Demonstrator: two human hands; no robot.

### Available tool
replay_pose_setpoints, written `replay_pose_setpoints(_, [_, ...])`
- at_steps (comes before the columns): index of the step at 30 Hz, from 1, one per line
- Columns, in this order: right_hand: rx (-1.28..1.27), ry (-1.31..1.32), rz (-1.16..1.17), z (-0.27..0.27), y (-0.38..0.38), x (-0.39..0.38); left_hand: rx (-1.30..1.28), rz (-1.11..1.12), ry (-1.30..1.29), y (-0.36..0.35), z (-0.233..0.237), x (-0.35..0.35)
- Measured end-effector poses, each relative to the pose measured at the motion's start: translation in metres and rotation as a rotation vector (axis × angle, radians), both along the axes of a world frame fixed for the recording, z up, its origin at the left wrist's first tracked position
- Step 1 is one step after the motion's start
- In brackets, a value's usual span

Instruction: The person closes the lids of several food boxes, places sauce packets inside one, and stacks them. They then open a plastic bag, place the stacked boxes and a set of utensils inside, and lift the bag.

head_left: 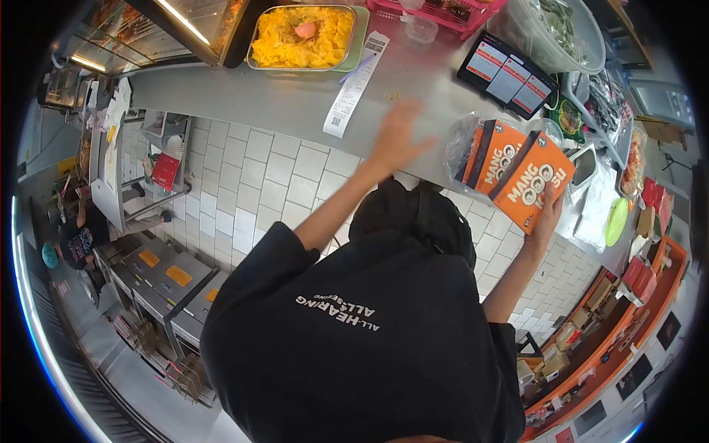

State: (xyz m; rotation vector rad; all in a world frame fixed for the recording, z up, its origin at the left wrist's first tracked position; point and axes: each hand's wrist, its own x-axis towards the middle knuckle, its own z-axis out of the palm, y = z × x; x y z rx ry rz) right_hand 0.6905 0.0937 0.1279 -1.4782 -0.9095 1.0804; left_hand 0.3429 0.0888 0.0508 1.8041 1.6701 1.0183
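My right hand grips the lower right edge of an orange printed cardboard box with white lettering. More orange boxes stand behind it, partly covered by it, beside clear plastic wrap. My left hand is over the steel counter, slightly blurred, its fingers stretched out and holding nothing. Nearest to it lies a long printed receipt with a blue pen on its upper part.
A metal tray of yellow food sits at the back of the counter. To the right are a tablet, a clear tub of greens and a pink basket. Another person is at the far left.
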Motion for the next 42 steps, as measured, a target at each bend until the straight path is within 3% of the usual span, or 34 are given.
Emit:
replay_pose_setpoints(2, [-0.179, 0.126, -0.031, 0.0, 0.001, 0.017, -0.041, 0.238, 0.16, -0.007, -0.065, -0.047])
replay_pose_setpoints(4, [-0.237, 0.062, -0.022, -0.014, 0.012, 0.03, -0.106, 0.301, 0.208, -0.014, -0.079, -0.063])
replay_pose_setpoints(5, [-0.249, -0.214, 0.094, -0.015, 0.018, 0.03, -0.175, 0.371, 0.259, -0.015, -0.084, -0.064])
replay_pose_setpoints(6, [-0.26, -0.493, 0.212, -0.016, 0.022, 0.03, -0.176, 0.366, 0.253, -0.016, -0.087, -0.06])
replay_pose_setpoints(10, [-0.084, -0.668, 0.235, -0.02, 0.026, 0.016, -0.238, 0.337, 0.259, -0.009, -0.09, -0.029])
replay_pose_setpoints(11, [-0.179, -0.573, 0.281, -0.01, 0.026, 0.013, -0.255, 0.337, 0.269, -0.007, -0.088, -0.022])
replay_pose_setpoints(18, [-0.16, -0.61, 0.323, -0.017, 0.025, 0.022, -0.31, 0.344, 0.354, 0.002, -0.081, -0.007])
replay_pose_setpoints(20, [-0.107, -0.749, 0.38, -0.016, 0.027, 0.024, -0.324, 0.358, 0.329, 0.005, -0.079, -0.008])
replay_pose_setpoints(22, [-0.09, -0.717, 0.467, -0.009, 0.031, 0.029, -0.287, 0.385, 0.312, 0.008, -0.083, -0.007])
replay_pose_setpoints(23, [-0.237, -0.544, 0.462, 0.006, 0.031, 0.033, -0.256, 0.41, 0.298, 0.01, -0.086, -0.004])
replay_pose_setpoints(24, [-0.23, -0.471, 0.432, 0.004, 0.034, 0.045, -0.249, 0.404, 0.293, 0.012, -0.082, 0.002])
replay_pose_setpoints(26, [-0.101, -0.539, 0.381, 0.006, 0.046, 0.072, -0.173, 0.462, 0.238, 0.017, -0.064, 0.019])
replay_pose_setpoints(31, [0.015, -0.489, 0.293, 0.014, 0.101, 0.151, -0.042, 0.202, -0.132, 0.025, 0.026, 0.121])
replay_pose_setpoints(33, [0.089, -0.416, 0.279, 0.002, 0.136, 0.184, -0.169, 0.073, -0.257, 0.024, 0.05, 0.175])
replay_pose_setpoints(36, [0.158, -0.4, 0.308, -0.025, 0.194, 0.222, -0.356, 0.079, -0.136, 0.016, 0.051, 0.229])
replay_pose_setpoints(39, [0.226, -0.402, 0.298, -0.027, 0.247, 0.235, -0.343, 0.13, -0.09, 0.014, 0.035, 0.237])
replay_pose_setpoints(42, [0.222, -0.156, 0.363, -0.03, 0.297, 0.231, -0.368, 0.104, -0.153, 0.016, 0.045, 0.238])
